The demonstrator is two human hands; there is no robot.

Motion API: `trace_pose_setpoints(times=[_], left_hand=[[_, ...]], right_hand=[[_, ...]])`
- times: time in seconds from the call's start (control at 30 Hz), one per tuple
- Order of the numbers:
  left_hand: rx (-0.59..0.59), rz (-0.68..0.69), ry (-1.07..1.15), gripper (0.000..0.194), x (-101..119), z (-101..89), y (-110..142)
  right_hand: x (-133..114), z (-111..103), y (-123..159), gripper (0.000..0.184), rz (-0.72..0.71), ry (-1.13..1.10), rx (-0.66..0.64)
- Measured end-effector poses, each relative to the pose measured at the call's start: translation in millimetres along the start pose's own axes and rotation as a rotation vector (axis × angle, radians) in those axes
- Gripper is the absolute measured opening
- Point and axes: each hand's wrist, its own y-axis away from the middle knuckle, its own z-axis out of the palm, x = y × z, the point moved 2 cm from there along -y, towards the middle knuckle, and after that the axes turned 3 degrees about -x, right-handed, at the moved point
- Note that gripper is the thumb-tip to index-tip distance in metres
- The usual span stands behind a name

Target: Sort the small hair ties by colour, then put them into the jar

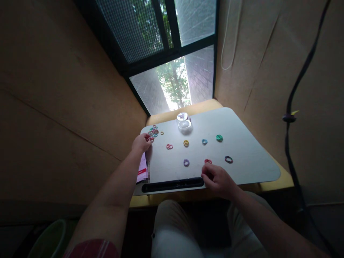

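Observation:
My left hand [142, 143] reaches to a mixed pile of small coloured hair ties [154, 131] at the table's far left. Its fingers are pinched together at the pile's near edge; what they grip is too small to make out. My right hand [219, 180] rests at the front edge with its fingers curled in, nothing visible in them. Just beyond its knuckles lie red hair ties [208, 161]. Other small groups are spread by colour: pink [169, 146], yellow [186, 143], blue [204, 142], green [219, 138], purple [186, 163] and dark multicoloured [228, 159].
A clear round container [184, 123] stands at the back of the white folding table [249, 154]. A phone or tablet with a pink screen [142, 169] lies by my left forearm. A black slot [172, 185] runs along the front edge. A dark cable [288, 118] hangs at right.

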Motion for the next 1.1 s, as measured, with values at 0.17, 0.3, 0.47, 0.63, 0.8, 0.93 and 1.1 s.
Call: trace_pose_setpoints(times=[0.17, 0.3, 0.47, 0.63, 0.8, 0.93, 1.1], left_hand=[[0.052, 0.040, -0.059, 0.019, 5.4, -1.7, -3.0], [0.090, 0.023, -0.053, 0.018, 6.3, -4.8, -5.9], [0.109, -0.018, 0.072, 0.017, 8.7, -13.5, -3.9], [0.193, -0.122, 0.373, 0.017, 15.8, -23.7, 3.8], [0.231, -0.129, 0.677, 0.019, 33.3, -18.2, 28.5], [0.112, 0.026, 0.823, 0.026, 67.3, 3.9, 86.3], [-0.128, 0.181, 0.929, 0.024, 118.2, 40.7, 171.5]], right_hand=[[-1.1, -0.2, 0.2, 0.010, -0.004, 0.009, 0.010], [-1.9, -0.7, 0.0, 0.010, -0.006, 0.015, 0.011], [-2.1, -1.6, 0.8, 0.010, -0.004, 0.013, 0.007], [-1.3, -1.5, -1.5, 0.011, -0.011, -0.005, 0.023], [0.8, -1.8, -4.4, 0.012, -0.023, -0.015, 0.051], [1.4, -2.2, -3.9, 0.008, -0.031, -0.055, 0.071], [4.5, 0.2, -3.8, 0.020, -0.022, -0.112, 0.074]])
